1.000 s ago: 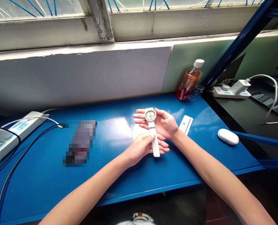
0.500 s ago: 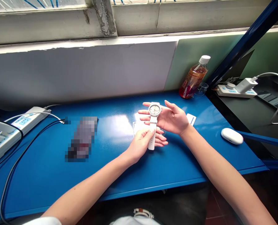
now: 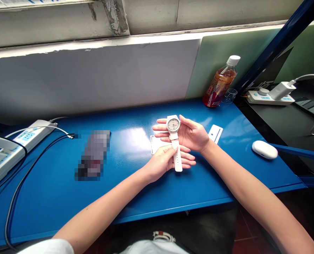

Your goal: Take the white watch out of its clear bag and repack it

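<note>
A white wristwatch point(image 3: 173, 124) lies face up across my two hands above the table. My left hand point(image 3: 163, 160) pinches its strap, the thumb on top and the fingers stretched out underneath. Palm up, my right hand point(image 3: 192, 135) is open, its fingers flat behind the watch face, which lies over them. The perforated strap end hangs down past my left fingers. Behind my hands, a clear or white flat item point(image 3: 153, 144) is mostly hidden. A white card-like piece point(image 3: 216, 133) shows beyond my right wrist.
On the blue table point(image 3: 135, 197) lie a pixelated dark object point(image 3: 94, 155) and, at right, a white rounded case point(image 3: 264, 150). A drink bottle point(image 3: 220, 83) stands near the wall beside a clear cup point(image 3: 229, 96). Power strips point(image 3: 27, 141) and cables occupy the left.
The watch strap has tilted, its lower end swinging to the right. My right hand has shifted slightly left, uncovering more of the white card-like piece. The view has moved a little.
</note>
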Demonstrator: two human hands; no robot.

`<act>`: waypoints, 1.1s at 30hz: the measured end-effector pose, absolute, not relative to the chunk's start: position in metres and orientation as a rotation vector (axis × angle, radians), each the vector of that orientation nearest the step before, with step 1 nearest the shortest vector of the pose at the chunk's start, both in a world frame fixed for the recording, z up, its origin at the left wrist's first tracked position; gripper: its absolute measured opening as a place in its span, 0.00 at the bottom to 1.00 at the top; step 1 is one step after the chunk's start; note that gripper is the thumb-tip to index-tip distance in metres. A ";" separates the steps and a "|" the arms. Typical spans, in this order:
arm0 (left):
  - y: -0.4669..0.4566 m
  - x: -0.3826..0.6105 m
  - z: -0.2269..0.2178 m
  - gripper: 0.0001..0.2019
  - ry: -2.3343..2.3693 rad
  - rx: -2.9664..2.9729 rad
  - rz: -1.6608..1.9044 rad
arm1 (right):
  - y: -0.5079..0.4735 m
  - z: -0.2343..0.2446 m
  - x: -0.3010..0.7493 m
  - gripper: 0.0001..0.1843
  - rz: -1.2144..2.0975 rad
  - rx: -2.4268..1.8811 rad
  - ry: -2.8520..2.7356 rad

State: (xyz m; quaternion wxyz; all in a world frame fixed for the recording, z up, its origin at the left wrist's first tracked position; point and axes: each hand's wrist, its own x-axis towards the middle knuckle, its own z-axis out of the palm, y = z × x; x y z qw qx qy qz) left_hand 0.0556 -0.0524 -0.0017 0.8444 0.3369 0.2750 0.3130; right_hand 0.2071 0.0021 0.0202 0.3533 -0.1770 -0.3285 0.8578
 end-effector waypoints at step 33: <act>-0.052 0.053 0.004 0.19 0.609 0.734 0.705 | 0.008 0.011 0.211 0.22 2.023 -0.582 -0.915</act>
